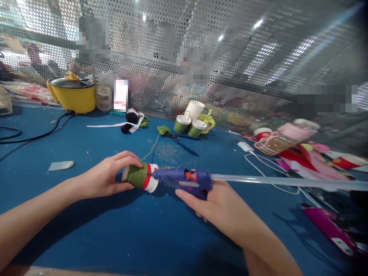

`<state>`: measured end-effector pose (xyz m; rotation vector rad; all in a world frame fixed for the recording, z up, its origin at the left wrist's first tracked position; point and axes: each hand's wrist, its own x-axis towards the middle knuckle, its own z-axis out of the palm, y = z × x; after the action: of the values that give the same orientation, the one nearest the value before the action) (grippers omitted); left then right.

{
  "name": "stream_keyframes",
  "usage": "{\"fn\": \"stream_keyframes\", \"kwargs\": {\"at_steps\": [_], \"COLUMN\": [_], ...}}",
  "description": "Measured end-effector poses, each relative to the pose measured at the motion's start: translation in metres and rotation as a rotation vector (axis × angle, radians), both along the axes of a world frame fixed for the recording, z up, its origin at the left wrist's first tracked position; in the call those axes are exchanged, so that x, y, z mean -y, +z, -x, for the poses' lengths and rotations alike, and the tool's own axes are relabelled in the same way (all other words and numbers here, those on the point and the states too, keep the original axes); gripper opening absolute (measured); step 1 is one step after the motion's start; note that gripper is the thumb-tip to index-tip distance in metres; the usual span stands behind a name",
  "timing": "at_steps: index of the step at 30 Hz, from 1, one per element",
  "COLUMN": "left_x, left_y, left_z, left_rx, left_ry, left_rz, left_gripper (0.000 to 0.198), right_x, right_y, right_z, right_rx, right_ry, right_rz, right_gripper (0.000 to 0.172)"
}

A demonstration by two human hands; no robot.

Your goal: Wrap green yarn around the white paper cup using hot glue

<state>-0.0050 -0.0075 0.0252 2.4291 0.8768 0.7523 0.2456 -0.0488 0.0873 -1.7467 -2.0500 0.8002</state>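
Note:
My left hand point(115, 172) is closed around a paper cup point(138, 176) lying on its side above the blue table. Green yarn wraps much of the cup; a red band and a white part show at its right end. In my right hand point(212, 203) is a blue hot glue gun point(184, 178), its nozzle touching or very close to the red band. A long clear glue stick point(276, 180) sticks out of the gun's back. From the cup a strand of green yarn runs up to a small yarn bundle point(163, 130).
Blue-handled pliers point(185, 145) lie beyond the cup. Yarn-wrapped cups point(195, 128) stand at the back. A yellow electric pot point(76, 96) with a black cord is back left. A white cable point(261, 165), ribbons and a purple power strip point(329, 226) crowd the right. Perforated metal point(149, 65) borders the table.

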Motion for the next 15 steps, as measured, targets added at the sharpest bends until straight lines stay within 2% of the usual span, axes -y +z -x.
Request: {"fn": "stream_keyframes", "kwargs": {"at_steps": [15], "left_x": [0.0019], "left_y": [-0.0002], "left_z": [-0.0016], "left_rx": [0.009], "left_ry": [-0.019], "left_rz": [-0.031], "left_gripper": [0.033], "right_x": [-0.0083], "right_y": [-0.0006], "right_z": [-0.0008], "right_rx": [-0.023], "right_ry": [0.026], "right_rz": [0.012], "right_gripper": [0.021]}}
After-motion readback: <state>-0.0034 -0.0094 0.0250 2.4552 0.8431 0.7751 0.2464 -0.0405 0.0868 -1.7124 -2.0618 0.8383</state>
